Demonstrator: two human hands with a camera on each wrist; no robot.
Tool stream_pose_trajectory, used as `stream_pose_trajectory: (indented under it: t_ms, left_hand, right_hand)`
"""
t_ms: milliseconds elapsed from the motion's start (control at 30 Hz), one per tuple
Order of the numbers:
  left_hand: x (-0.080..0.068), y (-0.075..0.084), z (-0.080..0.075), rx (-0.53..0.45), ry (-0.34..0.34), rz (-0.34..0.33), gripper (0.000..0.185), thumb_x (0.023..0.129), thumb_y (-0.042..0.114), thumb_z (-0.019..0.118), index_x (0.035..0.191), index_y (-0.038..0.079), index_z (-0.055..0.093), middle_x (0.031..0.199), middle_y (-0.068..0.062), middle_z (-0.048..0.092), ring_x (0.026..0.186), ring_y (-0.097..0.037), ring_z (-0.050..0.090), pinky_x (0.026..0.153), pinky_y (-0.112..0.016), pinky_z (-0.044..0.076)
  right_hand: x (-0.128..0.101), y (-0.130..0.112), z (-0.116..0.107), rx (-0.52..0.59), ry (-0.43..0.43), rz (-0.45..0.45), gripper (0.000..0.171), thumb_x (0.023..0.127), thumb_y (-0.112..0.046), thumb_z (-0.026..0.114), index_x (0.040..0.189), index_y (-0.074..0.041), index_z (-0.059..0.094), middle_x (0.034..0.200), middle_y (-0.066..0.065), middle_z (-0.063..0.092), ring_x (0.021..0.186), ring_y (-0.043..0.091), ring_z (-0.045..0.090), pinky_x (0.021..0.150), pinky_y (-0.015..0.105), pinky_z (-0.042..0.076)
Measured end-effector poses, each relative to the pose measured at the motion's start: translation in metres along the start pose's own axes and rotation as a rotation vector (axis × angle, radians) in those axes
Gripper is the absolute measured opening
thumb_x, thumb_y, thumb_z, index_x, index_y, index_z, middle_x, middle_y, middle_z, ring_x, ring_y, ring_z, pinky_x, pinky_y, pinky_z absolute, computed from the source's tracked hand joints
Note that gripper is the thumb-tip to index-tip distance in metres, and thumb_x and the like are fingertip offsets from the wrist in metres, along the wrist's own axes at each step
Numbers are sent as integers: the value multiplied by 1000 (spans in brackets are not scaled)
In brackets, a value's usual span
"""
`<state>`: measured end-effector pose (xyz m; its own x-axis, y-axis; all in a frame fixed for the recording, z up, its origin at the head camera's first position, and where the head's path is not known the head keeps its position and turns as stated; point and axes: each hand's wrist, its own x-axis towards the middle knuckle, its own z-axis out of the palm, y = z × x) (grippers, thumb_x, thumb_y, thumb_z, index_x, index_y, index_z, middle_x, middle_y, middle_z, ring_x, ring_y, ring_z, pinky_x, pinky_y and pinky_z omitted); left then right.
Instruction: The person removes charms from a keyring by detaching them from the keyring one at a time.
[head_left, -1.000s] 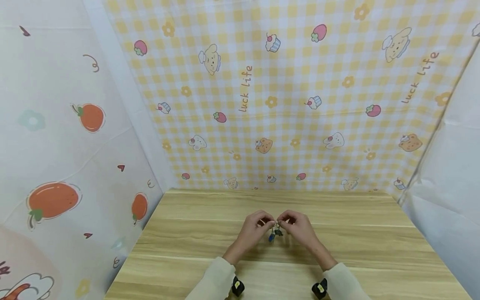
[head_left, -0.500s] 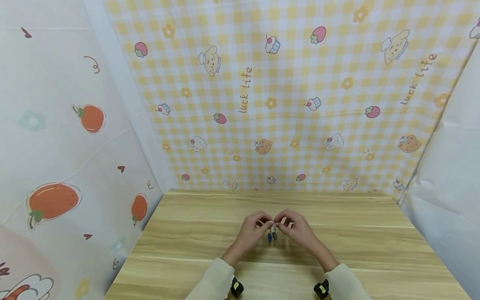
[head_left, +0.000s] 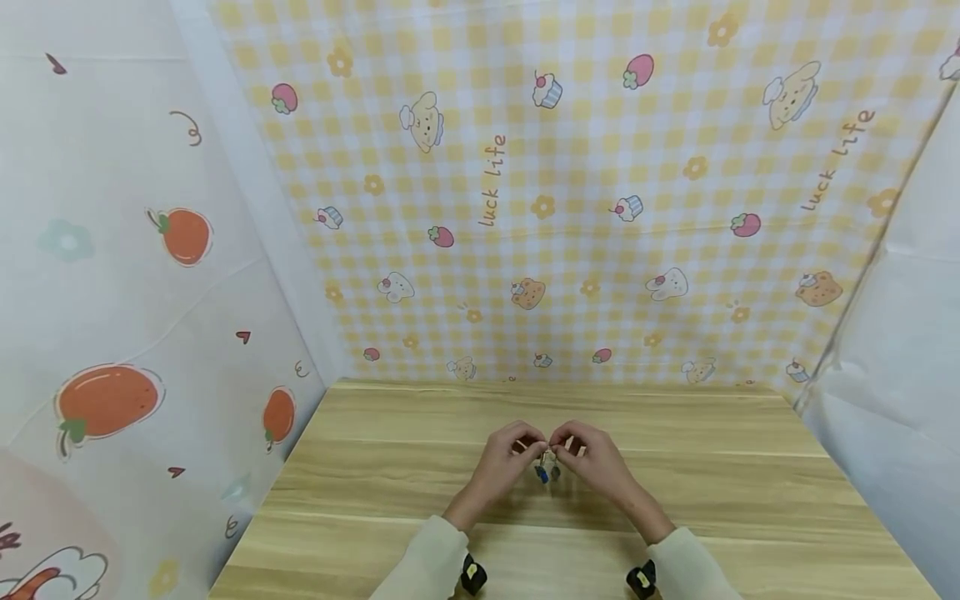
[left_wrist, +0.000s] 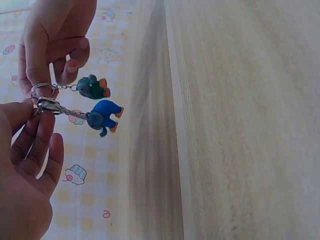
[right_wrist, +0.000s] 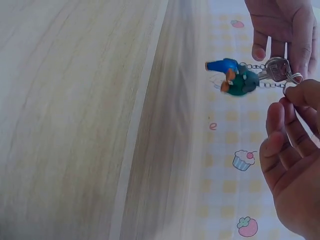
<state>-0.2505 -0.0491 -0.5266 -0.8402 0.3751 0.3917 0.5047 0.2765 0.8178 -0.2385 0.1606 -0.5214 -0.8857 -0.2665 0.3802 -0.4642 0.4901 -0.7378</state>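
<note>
My left hand [head_left: 501, 460] and right hand [head_left: 597, 460] meet over the middle of the table, fingertips nearly touching. Between left thumb and fingers is a keychain with a small blue elephant-like figure [left_wrist: 106, 114] on a chain; a silver key [right_wrist: 276, 70] hangs by it. The right thumb and fingers pinch a metal split ring [left_wrist: 42, 90], whose short chain bears a green figure [left_wrist: 92, 88] with orange feet. Both figures dangle below the hands. Whether the two rings are linked is hidden by the fingertips.
The wooden tabletop [head_left: 420, 500] lies beneath the hands. A yellow checked cloth [head_left: 570, 250] covers the back wall, with white cloths [head_left: 135, 317] at the sides. Black wrist devices [head_left: 474, 575] sit beside the cream sleeves [head_left: 427, 560].
The right fingertips have moved slightly left, toward the left ones. The dangling figures swung together, then a little apart. Both hands have kept their pinch.
</note>
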Motion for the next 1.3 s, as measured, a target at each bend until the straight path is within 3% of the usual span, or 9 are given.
stream_pose_trajectory:
  t_ms: [200,400,567,733,867,1100,1300]
  left_hand:
    - [0,4,0,5,-27,-2,11,106,23,68,107,16,76,104,-3,75,89,-8,69,81,-24,58]
    - [0,3,0,6,-26,-5,11,106,23,68,107,15,76,104,-3,75,89,-9,68,81,-25,57]
    - [0,1,1,-5,-20,-11,11,106,23,68,106,16,76,103,-3,75,89,-11,69,81,-27,58]
    - [0,1,1,-13,-20,-21,11,106,24,68,107,17,76,104,-3,75,89,-13,69,82,-28,57]
    - [1,2,1,-18,-19,-25,12,106,25,68,108,17,76,104,-2,75,89,-12,69,82,-26,57]
    - [1,4,0,-11,-19,-17,12,106,25,68,107,17,76,103,-3,75,89,-10,69,81,-25,57]
    - [1,5,0,-9,-21,-10,12,106,25,68,107,17,76,103,-2,75,89,-9,69,82,-26,57]
  right_hand:
    - [0,1,-1,30,20,119,7,100,-8,73,97,-14,73,89,-1,70,70,6,59,60,23,51]
    - [-1,3,0,66,-5,156,6,102,-13,73,100,-8,73,91,2,70,66,7,59,56,24,52]
    - [-3,3,-2,114,-39,117,3,103,-9,70,105,-8,72,97,7,71,64,7,59,54,25,52]
    - [-4,4,-2,125,-45,-22,17,101,1,70,113,-11,72,103,10,71,64,7,61,53,25,52]
    - [-4,4,-1,108,-25,-91,17,100,0,72,109,-14,73,101,13,70,64,7,61,53,25,52]
    - [-5,3,-1,88,0,-53,15,99,-3,74,103,-17,75,97,6,73,62,7,60,52,25,52]
    - [-4,0,-3,64,38,32,15,99,-5,75,99,-20,77,92,0,74,58,6,58,51,26,51]
